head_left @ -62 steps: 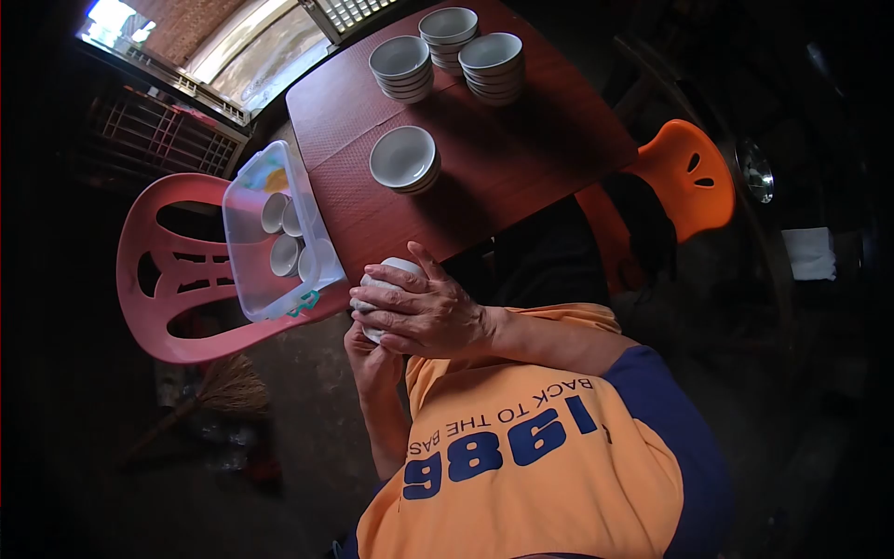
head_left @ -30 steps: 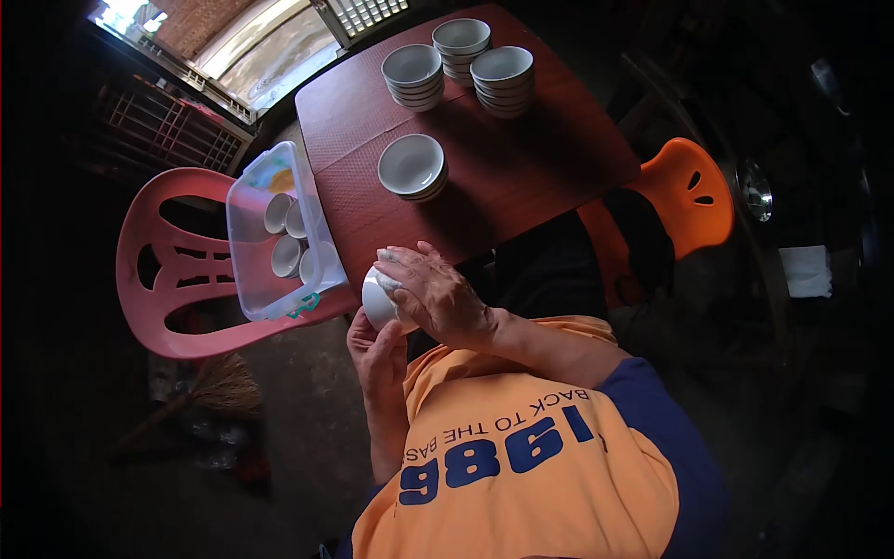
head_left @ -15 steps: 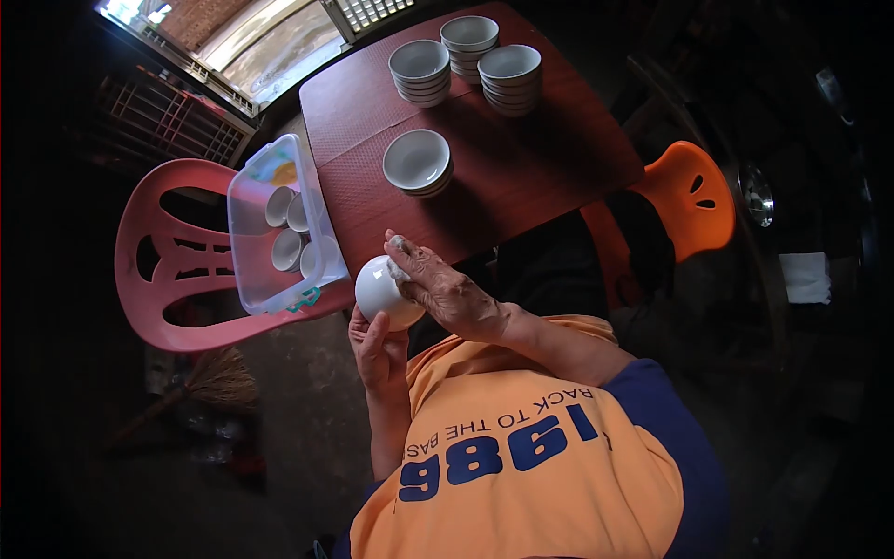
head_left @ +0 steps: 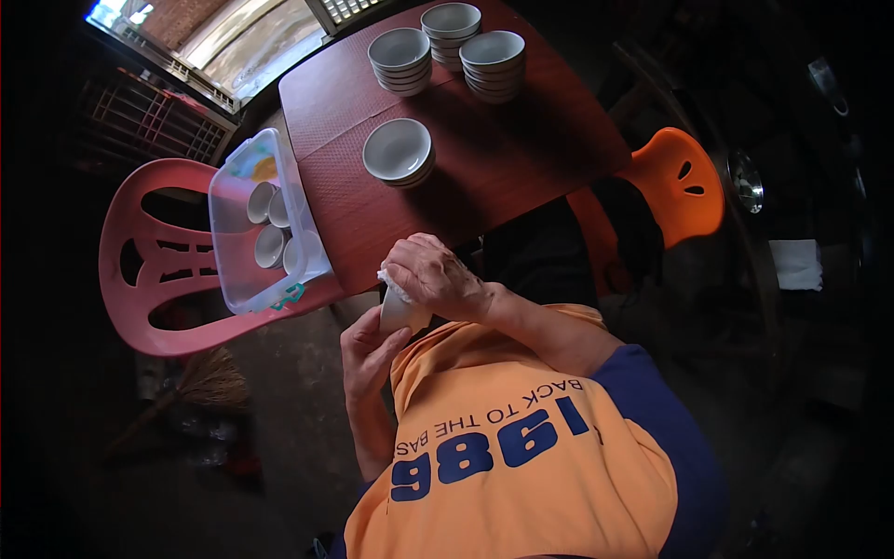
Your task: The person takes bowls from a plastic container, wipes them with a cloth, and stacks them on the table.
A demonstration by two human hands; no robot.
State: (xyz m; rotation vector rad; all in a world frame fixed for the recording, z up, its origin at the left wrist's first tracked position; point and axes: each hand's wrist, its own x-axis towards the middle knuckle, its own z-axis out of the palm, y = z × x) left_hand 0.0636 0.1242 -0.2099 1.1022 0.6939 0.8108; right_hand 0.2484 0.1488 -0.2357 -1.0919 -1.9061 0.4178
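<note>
A white bowl (head_left: 400,315) is tilted on its side in front of my shirt, below the table's near edge. My left hand (head_left: 369,352) grips it from below, thumb along the outside. Closed over the bowl's upper end, my right hand (head_left: 434,278) presses a crumpled white cloth (head_left: 389,283) against it; most of the cloth is hidden under the fingers. On the red table beyond stands a short stack of bowls (head_left: 399,151). Farther back are three taller stacks: a left one (head_left: 400,61), a rear one (head_left: 452,30) and a right one (head_left: 493,67).
A clear plastic bin (head_left: 312,244) with several bowls sits on a pink chair (head_left: 130,307) left of the red table (head_left: 358,247). An orange chair (head_left: 684,196) is on the right. A straw broom (head_left: 214,380) lies at lower left, and white paper (head_left: 796,265) is at far right.
The bowl has turned from showing its rounded outside to lying on its side. My right hand has curled from nearly flat to closed over its end with the cloth. The view has shifted slightly.
</note>
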